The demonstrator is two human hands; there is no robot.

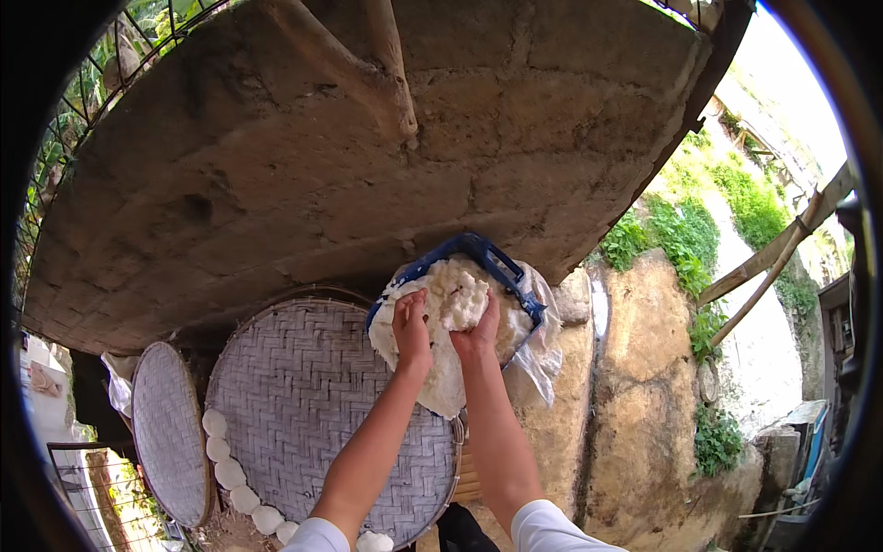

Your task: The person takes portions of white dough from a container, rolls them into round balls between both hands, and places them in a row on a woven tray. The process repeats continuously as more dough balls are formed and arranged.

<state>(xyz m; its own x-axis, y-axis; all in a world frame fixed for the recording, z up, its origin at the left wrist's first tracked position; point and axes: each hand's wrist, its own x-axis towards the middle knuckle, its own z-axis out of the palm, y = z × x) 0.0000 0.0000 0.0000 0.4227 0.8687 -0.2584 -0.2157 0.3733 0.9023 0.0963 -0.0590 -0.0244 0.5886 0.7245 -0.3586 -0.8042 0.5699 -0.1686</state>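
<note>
My right hand (476,327) grips a lumpy white, moist-looking mass (463,299) from its right side. My left hand (411,327) is just to the left of that mass, its fingers loosely bent and apart, with nothing visible held. Both are over a blue plastic crate (474,248) lined with pale sacking (538,359) and heaped with more white material (440,386). Below and left of the crate lies a large round woven bamboo tray (294,377), with several white round patties (230,474) along its left and lower edge.
A smaller woven tray (166,432) stands at the left. An overhanging stained masonry slab (248,184) with a branch (386,83) fills the upper view. At the right are a rocky slope (644,368), plants (681,230) and leaning poles (773,258). Wire mesh (74,460) is at lower left.
</note>
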